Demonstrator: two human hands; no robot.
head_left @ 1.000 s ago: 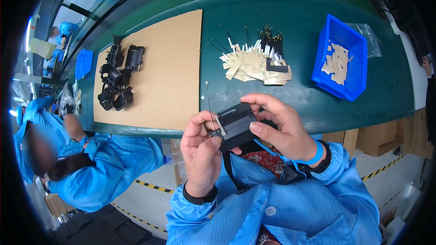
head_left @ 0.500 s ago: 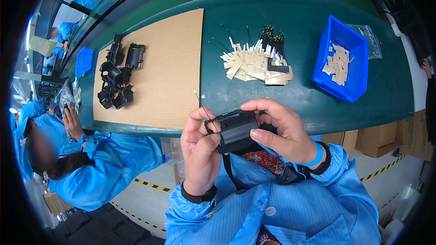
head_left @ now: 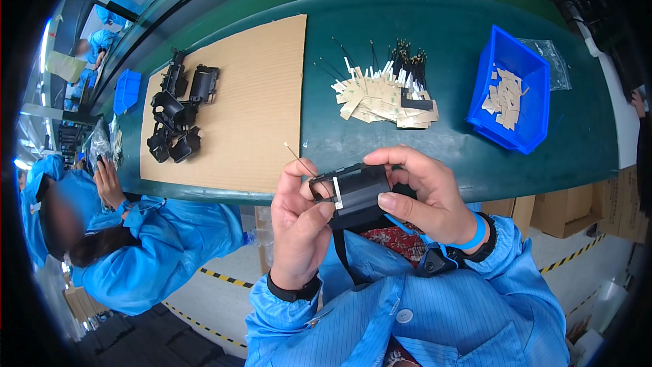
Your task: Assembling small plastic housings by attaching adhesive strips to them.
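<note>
In front of me, at the bench's near edge, both hands hold a black plastic housing [head_left: 363, 194] with a curved face. My left hand [head_left: 296, 221] is closed on its left end, thumb pressing at the lower left edge. A narrow white strip [head_left: 338, 192] lies across the housing beside that thumb. From between the left fingers a thin cable [head_left: 297, 155] with a small pale tip sticks up. My right hand [head_left: 431, 197] grips the right end between thumb and fingers. What lies under the left fingers is hidden.
Several black housings [head_left: 175, 112] lie on a cardboard sheet [head_left: 261, 102] at left. A pile of cabled adhesive pieces [head_left: 377, 98] sits mid-bench. At right stands a blue bin [head_left: 530, 119] with tan paper pieces; a clear bag [head_left: 553, 61] lies behind. Another person [head_left: 156, 251] works at left.
The housing has turned slightly in my hands, and the white strip on it shows now. The cable's tip has shifted a little to the left. Both hands keep their hold.
</note>
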